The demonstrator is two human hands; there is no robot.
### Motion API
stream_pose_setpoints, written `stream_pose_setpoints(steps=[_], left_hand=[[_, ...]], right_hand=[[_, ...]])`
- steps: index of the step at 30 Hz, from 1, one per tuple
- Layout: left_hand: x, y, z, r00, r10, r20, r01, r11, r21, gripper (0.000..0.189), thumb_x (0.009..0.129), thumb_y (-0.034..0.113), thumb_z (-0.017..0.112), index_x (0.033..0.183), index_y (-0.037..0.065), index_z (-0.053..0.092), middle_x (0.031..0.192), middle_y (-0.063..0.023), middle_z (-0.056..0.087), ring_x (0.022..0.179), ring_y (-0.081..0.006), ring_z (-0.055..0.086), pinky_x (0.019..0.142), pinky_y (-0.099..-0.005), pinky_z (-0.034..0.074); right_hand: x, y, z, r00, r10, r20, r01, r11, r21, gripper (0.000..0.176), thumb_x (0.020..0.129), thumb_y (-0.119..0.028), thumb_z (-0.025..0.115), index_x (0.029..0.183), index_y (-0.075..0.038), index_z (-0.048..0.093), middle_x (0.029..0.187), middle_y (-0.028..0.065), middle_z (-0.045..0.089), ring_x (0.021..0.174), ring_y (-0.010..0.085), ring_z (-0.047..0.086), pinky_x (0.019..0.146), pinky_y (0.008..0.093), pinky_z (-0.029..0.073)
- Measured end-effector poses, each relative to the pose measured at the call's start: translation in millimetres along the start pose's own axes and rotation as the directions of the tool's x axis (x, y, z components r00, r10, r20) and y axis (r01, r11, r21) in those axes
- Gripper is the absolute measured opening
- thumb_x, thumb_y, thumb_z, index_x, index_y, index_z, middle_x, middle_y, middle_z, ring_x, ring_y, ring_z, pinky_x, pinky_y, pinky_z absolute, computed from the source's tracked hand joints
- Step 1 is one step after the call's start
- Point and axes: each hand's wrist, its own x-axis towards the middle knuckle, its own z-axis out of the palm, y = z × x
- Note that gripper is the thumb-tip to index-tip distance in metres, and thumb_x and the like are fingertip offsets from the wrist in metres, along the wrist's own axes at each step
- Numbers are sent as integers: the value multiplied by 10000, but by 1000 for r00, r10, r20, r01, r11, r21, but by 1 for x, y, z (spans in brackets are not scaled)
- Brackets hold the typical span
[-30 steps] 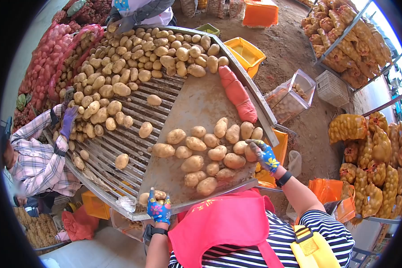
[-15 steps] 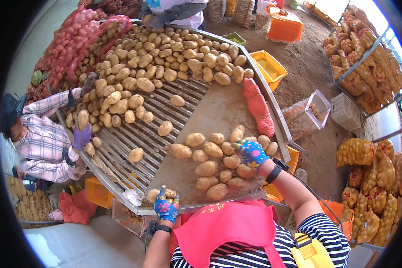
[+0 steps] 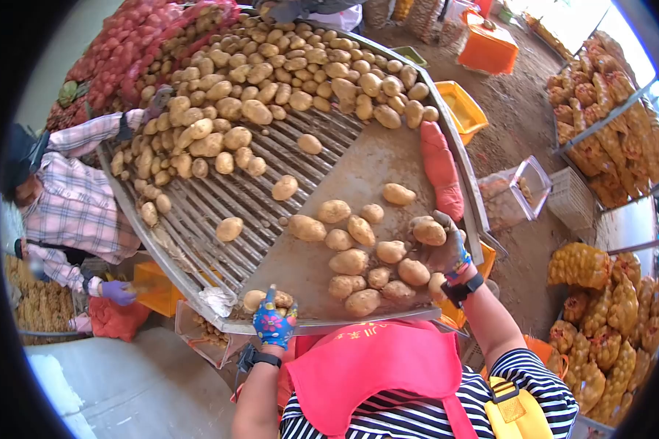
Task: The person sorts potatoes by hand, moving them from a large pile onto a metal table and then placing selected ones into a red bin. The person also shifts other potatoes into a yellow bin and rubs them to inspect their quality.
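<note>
My right hand [image 3: 448, 252], in a blue flowered glove with a dark palm, is turned palm side up at the right of the metal sorting table [image 3: 322, 212]. Its fingers curl around a potato [image 3: 429, 233]. Several loose potatoes [image 3: 348, 261] lie on the smooth plate to its left. By the near edge, my left hand [image 3: 274, 325], gloved in the same pattern, has its thumb and fingers about a small potato [image 3: 283, 298]. Another potato [image 3: 253, 301] lies just left of that hand's raised finger.
A large potato heap [image 3: 256, 80] covers the table's far side, over slats. A red cloth roll [image 3: 441, 172] lies along the right rim. At left stands a co-worker [image 3: 80, 190] in a plaid shirt. Yellow [image 3: 461, 110] and orange crates [image 3: 488, 45] stand beyond the table.
My right hand has turned over and moved right and slightly toward me, now with a potato in it. Nearby potatoes have shifted. The co-worker's purple-gloved hand has dropped from the heap toward a crate.
</note>
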Motion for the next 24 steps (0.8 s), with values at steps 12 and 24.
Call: stream_pose_setpoints(steps=[12,24], left_hand=[[-2,-9,10,1000,-21,-22,22,1000,17,743,721,247,825,1372,98,500,1091,-161,654,970,-354,648,838,-430,523],[0,5,4,991,-132,37,129,988,81,793,739,200,799,1438,97,440,1308,-172,587,1165,-326,593,967,-405,475]], right_hand=[[-112,25,-58,917,-338,-211,344,939,-7,411,909,-390,637,1160,-68,589,1035,119,667,890,279,659,638,331,516],[-186,23,-188,647,-381,-661,324,921,-214,350,980,-444,540,935,-110,632,816,59,667,639,210,655,469,314,475]])
